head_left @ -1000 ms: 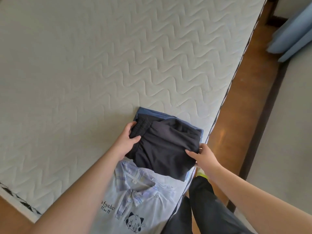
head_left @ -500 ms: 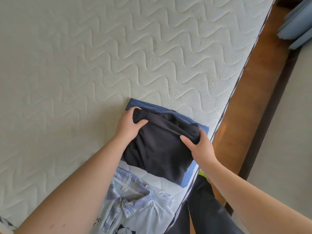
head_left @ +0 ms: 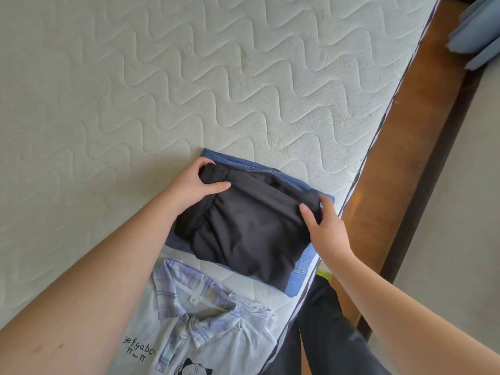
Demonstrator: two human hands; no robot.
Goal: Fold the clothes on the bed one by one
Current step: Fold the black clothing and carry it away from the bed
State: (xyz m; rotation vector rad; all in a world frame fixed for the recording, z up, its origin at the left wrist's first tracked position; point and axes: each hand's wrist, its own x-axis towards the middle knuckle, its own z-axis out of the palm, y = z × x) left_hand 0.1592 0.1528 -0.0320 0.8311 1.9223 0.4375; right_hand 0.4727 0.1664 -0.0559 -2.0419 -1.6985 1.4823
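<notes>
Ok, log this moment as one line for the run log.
black garment: folded, on blue garment | left hand: gripping waistband | right hand: gripping right edge

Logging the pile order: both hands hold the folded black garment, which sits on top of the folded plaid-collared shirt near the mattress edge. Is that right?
Not quite. In the head view the left hand and right hand do hold the folded black garment, but it sits on a folded blue garment. The plaid-collared shirt lies separately, nearer the person.
</notes>
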